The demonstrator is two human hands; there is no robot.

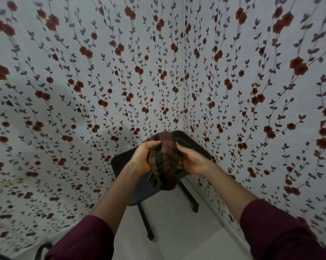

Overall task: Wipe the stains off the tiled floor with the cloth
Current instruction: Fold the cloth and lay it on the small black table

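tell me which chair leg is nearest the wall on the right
The back right leg of the dark chair, ending just beside the right wall. The front leg stands out on the open floor, farther from that wall.

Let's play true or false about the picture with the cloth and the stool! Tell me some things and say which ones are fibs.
1. Both hands hold the cloth. True: the left hand and right hand grip it on either side.
2. The cloth is plain white. False: it is dark brown plaid.
3. A dark stool stands in the corner below the hands. True.
4. The cloth is rubbing the floor. False: it is held up in the air.
5. The walls are bare. False: they show red flowers on vines.
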